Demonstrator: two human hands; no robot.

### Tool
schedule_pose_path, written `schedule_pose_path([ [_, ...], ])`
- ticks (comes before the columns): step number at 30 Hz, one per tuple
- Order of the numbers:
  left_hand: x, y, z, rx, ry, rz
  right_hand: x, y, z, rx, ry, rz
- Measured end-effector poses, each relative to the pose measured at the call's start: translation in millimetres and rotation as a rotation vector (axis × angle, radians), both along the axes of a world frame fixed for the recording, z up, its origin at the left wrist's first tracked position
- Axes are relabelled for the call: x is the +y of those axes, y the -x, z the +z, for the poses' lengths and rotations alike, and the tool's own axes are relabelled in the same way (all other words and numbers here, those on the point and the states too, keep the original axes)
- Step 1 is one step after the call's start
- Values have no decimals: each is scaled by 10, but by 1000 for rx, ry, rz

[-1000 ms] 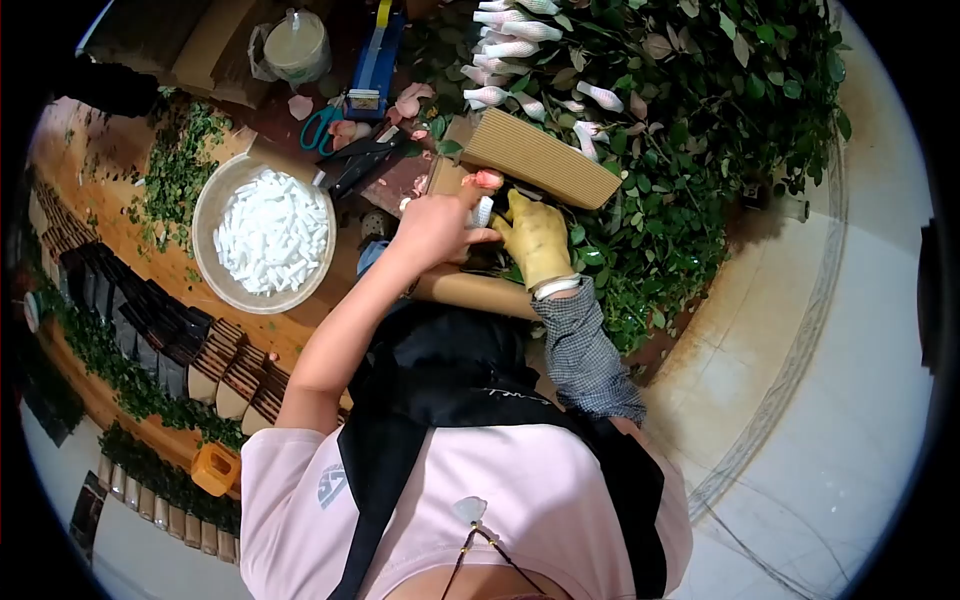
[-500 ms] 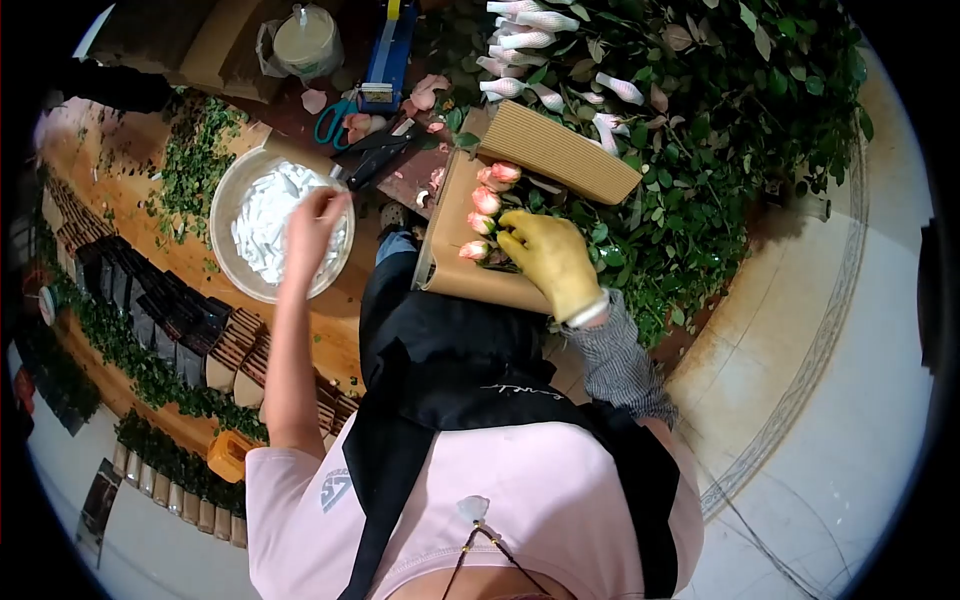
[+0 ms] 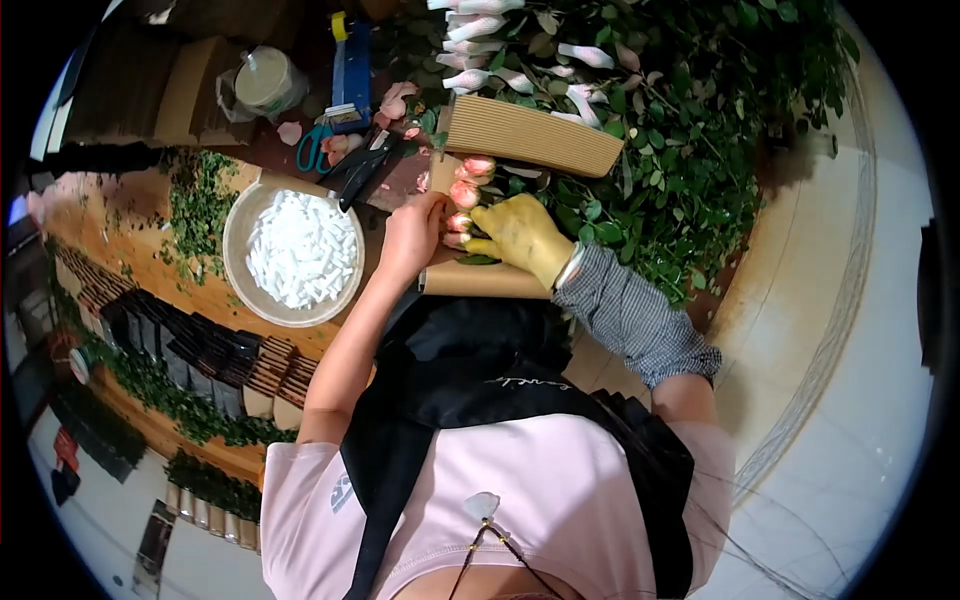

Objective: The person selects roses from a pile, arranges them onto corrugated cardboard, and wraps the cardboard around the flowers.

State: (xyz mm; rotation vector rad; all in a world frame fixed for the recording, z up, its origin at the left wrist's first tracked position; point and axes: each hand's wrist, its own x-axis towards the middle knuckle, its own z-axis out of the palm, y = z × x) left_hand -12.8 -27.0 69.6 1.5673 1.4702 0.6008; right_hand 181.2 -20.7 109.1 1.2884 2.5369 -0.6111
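Several pink roses (image 3: 467,193) lie in a column on brown paper (image 3: 490,281), below a strip of corrugated cardboard (image 3: 535,136). My bare left hand (image 3: 412,236) is at the left side of the blooms, its fingers drawn together at the rose heads; whatever they pinch is too small to make out. My right hand (image 3: 522,238), in a yellow glove, lies at the right of the roses with its fingertips against the lower blooms. Left of my left hand stands a round tub (image 3: 236,262) full of small white tubes (image 3: 303,250).
Black-handled cutters (image 3: 365,172), teal scissors (image 3: 313,150) and a blue tape dispenser (image 3: 350,85) lie beyond my left hand. A lidded cup (image 3: 265,82) stands at the upper left. Leafy stems (image 3: 690,140) and net-wrapped blooms (image 3: 478,28) fill the upper right.
My left hand went from the roses to the tub, then back to the rose heads. My gloved right hand stays beside the blooms, now touching the lower ones. The camera view has shifted slightly.
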Motion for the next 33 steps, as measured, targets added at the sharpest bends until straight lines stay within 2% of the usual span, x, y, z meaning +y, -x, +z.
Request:
schedule_pose_path([
  [5,-40,91,-221,-62,-5,-61,-29,6,-11,51,-23,-82],
  [7,-90,140,-240,-150,86,-50,-26,57,7,-37,61,57],
  [9,-132,201,-284,-171,100,-85,-3,81,33,-74,90,37],
  [11,-167,222,-274,-417,357,54,-11,49,8,10,48,-7],
  [12,-177,231,-206,-412,356,36,-30,57,-75,34,57,-58],
  [15,-118,243,115,-188,234,-136,-69,81,-79,32,33,-73],
  [16,-70,244,169,50,-138,-283,-62,78,-63,42,48,-65],
  [17,-11,219,223,48,-142,-300,-51,67,-51,51,62,-57],
  [19,100,140,301,167,-535,-498,-33,6,-39,30,73,-83],
  [20,86,149,136,184,-617,-520,-8,-73,-14,109,140,-127],
  [22,88,171,101,210,-629,-547,32,-226,24,369,255,-301],
  [25,85,181,114,276,-632,-584,61,-160,-9,251,-9,-470],
  [27,132,154,156,286,-768,-622,64,-52,-44,134,-21,-365],
  [29,156,153,158,269,-734,-644,103,-62,-81,56,50,-208],
  [30,163,159,131,245,-721,-668,69,-84,-77,57,49,-212],
  [32,165,166,78,211,-715,-688,-31,-142,-62,266,-71,-374],
  [33,168,167,73,210,-714,-686,-22,-118,17,265,-70,-373],
])
